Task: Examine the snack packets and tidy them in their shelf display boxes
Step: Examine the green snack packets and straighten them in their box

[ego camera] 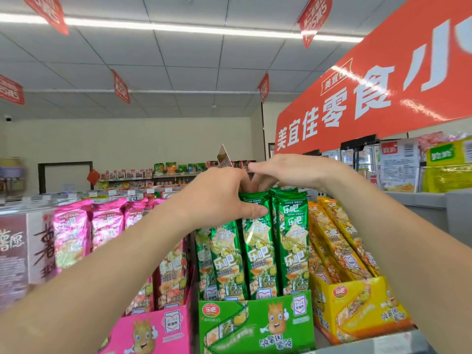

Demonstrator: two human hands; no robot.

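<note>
Seen from the head camera, a person reaches both bare forearms up and forward to a shop shelf, the hands meeting over the tops of a row of green snack packets [258, 251] that stand upright in a green display box [255, 325]. The left hand [219, 198] grips the upper end of one of the middle packets, thumb pressed flat across its front and fingers curled over its top edge. The right hand [288, 169] is palm down just above the same row, wrist bent, its fingers reaching left to touch the left hand's fingers; their tips drop out of sight behind the packet tops, so it cannot be told whether this hand holds anything. A pink display box [153, 328] with pink packets [71, 231] stands just left of the green one, and a yellow display box [357, 302] with leaning yellow packets [337, 238] just right. A red banner [383, 93] with white lettering hangs above the shelving at right.
</note>
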